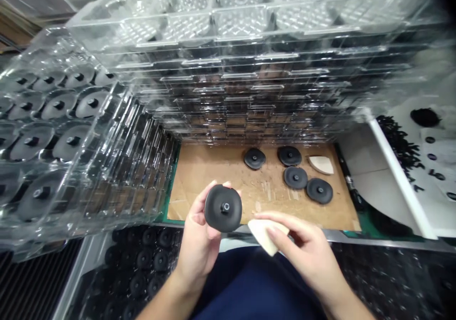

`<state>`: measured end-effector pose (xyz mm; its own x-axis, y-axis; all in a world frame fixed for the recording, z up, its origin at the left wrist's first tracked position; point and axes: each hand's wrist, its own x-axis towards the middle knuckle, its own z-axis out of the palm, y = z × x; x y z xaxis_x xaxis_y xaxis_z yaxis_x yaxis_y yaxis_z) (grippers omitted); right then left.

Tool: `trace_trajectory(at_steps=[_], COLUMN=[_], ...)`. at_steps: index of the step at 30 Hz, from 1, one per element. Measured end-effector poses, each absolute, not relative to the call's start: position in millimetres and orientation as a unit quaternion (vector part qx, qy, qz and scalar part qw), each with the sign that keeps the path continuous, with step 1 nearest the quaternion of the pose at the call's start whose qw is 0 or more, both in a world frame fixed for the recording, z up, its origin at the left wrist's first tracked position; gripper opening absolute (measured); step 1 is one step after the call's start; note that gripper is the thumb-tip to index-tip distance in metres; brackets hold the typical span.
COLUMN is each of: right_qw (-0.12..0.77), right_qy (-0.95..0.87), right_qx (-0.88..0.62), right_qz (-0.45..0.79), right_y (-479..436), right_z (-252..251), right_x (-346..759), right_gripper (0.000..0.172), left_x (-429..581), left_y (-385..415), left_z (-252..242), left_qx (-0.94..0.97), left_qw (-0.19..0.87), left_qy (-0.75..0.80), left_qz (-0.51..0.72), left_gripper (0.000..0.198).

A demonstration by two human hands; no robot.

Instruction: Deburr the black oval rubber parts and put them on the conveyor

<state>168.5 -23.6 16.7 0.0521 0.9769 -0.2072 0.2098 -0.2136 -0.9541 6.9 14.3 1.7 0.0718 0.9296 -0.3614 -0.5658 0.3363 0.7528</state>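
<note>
- We find the left hand [199,237] grasping a black disc [223,208] at near centre, with its stud facing us.
- The right hand [306,248] pinches a white cap [265,234] just right of the disc; we cannot tell whether they touch.
- In our judgement the two parts are presented to each other and not yet joined.
- A next move would call for a steady left grip and the cap squared to the disc.
- Four loose discs [295,178] and a second cap [321,164] lie far right on the cardboard [213,177], with clear trays [249,72] beyond.

Cardboard sheet [213,172] on the desk [366,222]: four black discs [295,177], one cream piece [321,164] beside them, clear tray stacks [249,96] behind.
</note>
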Motion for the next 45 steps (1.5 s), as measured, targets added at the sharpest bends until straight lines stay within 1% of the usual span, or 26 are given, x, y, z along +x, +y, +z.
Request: trace_trajectory(at_steps=[3,6,12,18,21,24,30,36,40,42,45], right_qw=[0.361,0.343,0.353,0.342,0.346,0.338,0.322,0.304,0.341,0.37,0.41], right_qy=[-0.43,-0.421,-0.439,-0.456,-0.456,-0.462,-0.494,-0.522,-0.496,-0.474,-0.455], right_qx=[-0.655,-0.654,-0.63,-0.629,-0.623,-0.624,-0.612,-0.581,-0.609,-0.631,-0.662], right_qz=[0.505,0.527,0.534,0.529,0.533,0.532,0.527,0.545,0.516,0.49,0.432], right_y=[-36,-41,-39,-40,-41,-41,-40,-39,-37,-32,-23], right_z=[-5,-13,-8,-13,-15,-16,-19,-23,-34,-36,-20], right_x=[176,173,166,166,165,164,168,171,171,174,180], right_gripper=[0.024,0.028,0.026,0.027,0.026,0.026,0.027,0.028,0.025,0.027,0.029], left_x=[6,11,12,11,11,11,12,14,14,14,17], left_y=[14,12,10,6,5,6,6,6,6,7,7], left_z=[-2,-2,1,3,4,4,4,3,2,3,7], left_qx=[0.21,0.207,0.206,0.198,0.195,0.171,0.136,0.093,0.085,0.087,0.099], left_qw=[0.721,0.731,0.733,0.75,0.763,0.782,0.821,0.853,0.858,0.857,0.848], left_qy=[0.396,0.38,0.387,0.391,0.391,0.369,0.324,0.286,0.275,0.283,0.318], left_qz=[0.529,0.527,0.52,0.495,0.477,0.473,0.451,0.427,0.425,0.421,0.412], left_gripper=[0.063,0.062,0.066,0.059,0.062,0.064,0.055,0.058,0.058,0.058,0.057])
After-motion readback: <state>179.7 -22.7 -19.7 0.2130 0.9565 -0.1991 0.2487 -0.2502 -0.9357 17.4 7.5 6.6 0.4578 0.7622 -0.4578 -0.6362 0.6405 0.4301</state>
